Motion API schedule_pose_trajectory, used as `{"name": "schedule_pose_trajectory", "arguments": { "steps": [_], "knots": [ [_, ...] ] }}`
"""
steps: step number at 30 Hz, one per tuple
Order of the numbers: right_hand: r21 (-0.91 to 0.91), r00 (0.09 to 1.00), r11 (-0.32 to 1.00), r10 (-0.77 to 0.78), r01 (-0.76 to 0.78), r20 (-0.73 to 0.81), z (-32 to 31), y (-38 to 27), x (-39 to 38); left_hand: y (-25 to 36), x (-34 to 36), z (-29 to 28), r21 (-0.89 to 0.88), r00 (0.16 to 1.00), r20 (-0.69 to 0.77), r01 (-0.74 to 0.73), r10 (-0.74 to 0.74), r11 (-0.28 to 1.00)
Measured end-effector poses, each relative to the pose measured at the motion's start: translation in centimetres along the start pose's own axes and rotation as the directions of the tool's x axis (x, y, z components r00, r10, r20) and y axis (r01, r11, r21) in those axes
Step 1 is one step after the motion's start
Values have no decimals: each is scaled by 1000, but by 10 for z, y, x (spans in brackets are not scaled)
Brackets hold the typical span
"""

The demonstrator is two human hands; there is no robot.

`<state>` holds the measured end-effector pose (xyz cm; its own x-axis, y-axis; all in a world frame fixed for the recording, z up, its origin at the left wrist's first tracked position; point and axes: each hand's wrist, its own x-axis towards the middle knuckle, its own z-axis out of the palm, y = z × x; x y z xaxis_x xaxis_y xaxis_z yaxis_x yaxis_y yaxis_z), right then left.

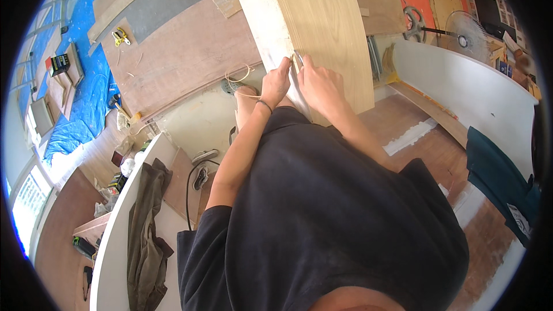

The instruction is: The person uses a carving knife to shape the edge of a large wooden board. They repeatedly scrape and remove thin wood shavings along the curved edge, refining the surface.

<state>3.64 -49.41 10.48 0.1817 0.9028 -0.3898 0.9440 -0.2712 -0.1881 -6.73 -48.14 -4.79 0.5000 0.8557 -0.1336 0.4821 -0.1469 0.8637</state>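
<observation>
A long wooden panel [331, 34] with light wood grain on its face lies in front of me, its pale side edge [259, 6] turned to the left. My left hand [276, 83] is closed at that edge, pinching a thin pale strip [245, 75] whose loose end curls away to the left. Close beside it, my right hand [321, 85] is closed around a slim tool [298, 56] with a metal tip, which touches the panel's corner. Most of the tool is hidden in my fingers, so its exact kind cannot be told.
Brown boards [178, 52] lie at the far left, with yellow-handled pliers [120, 37] on them. A blue tarp [80, 80] spreads beyond. Curved white panels [461, 69] stand right and left, with a brown garment [147, 236] over the left one. A fan [464, 40] stands at right.
</observation>
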Motion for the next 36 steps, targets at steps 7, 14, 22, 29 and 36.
{"name": "schedule_pose_trajectory", "arguments": {
  "steps": [7, 14, 22, 29, 36],
  "knots": [
    [10, 999, 1000, 6, -5, -49, 6, 1, 0, -3, -2, 3, 10, 999, -20, -25, 26, 1000],
    [19, 1000, 999, 28, -28, -6, 5, 1, 1, -2, -1, 2, 18, 1000, -13, -13, 14, 1000],
    [-29, 998, 998, 59, -59, -22, 7, -4, -1, -4, -3, 6, -2, 1000, -4, -8, 8, 1000],
    [-29, 999, 999, 45, -44, 3, 10, -4, 4, -8, -8, 9, 11, 1000, 5, -11, 11, 1000],
    [-43, 1000, 999, 14, -13, 26, 6, 4, 3, -9, -9, 6, 30, 992, 111, 60, -63, 998]
  ]
}}
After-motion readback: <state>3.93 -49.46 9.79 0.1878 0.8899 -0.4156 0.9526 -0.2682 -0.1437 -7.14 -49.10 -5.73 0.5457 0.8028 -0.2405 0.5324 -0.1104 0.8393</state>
